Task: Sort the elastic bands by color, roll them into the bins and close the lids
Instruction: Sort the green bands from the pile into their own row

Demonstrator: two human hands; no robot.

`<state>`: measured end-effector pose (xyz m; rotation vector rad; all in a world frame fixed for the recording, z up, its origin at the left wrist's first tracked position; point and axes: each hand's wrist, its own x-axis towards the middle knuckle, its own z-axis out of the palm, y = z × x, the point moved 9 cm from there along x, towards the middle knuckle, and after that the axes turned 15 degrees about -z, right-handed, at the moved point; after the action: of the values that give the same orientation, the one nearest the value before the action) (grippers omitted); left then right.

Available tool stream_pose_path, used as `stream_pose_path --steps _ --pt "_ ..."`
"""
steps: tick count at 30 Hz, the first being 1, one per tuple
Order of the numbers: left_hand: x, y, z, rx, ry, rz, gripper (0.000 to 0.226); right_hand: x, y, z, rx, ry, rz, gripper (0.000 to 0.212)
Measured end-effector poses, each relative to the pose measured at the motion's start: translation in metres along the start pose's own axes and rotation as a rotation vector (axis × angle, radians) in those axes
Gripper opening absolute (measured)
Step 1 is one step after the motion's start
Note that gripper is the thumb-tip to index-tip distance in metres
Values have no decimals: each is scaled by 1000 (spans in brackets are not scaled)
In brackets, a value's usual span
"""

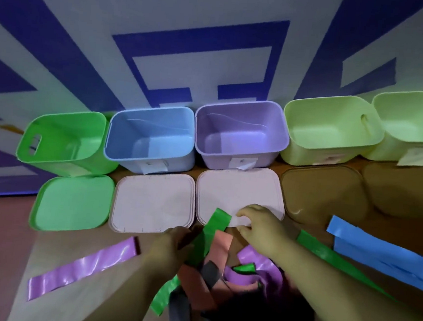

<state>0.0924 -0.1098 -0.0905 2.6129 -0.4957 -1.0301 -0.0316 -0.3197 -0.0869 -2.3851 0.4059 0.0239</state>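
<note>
Nearest: mixed elastic bands [221, 277] piled on counter [67, 301]. Left hand [171, 243] grips green band [209, 233]; right hand [255, 227] pinches pale band [241, 221] (apparently separating colours). Purple band [80, 264] and blue band [380, 252] lie apart. Beyond: lids [151, 201] off, bins [131, 133] open.

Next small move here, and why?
Probably pull the green band up and clear of the pile. The left hand grips it mid-length and the right hand is curled at its upper end, but its lower part is caught among the tangled bands, so it can't be rolled yet.
</note>
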Motion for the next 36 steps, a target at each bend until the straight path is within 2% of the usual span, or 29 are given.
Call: stream_pose_path --steps 8,11,16,22,26,30,36 --pt "20 -42 36 -221 -229 -136 48 58 -18 37 -69 -143 -34 35" --pt "20 -46 38 -256 -227 -153 49 67 -18 49 -83 -183 -20 36" --pt "26 -59 39 -425 -210 -184 53 69 -21 49 28 -188 -1 36" --pt "18 -50 19 -495 -188 -85 42 66 -51 2 144 -116 -82 27" --pt "9 -40 -3 -551 -142 -34 51 59 -69 -36 134 -64 -73 20" --pt "-10 -20 -23 -598 -131 79 50 47 -85 -72 167 8 -83 17" --pt "-43 20 -27 -560 -250 263 41 13 -83 -121 304 191 -24 24"
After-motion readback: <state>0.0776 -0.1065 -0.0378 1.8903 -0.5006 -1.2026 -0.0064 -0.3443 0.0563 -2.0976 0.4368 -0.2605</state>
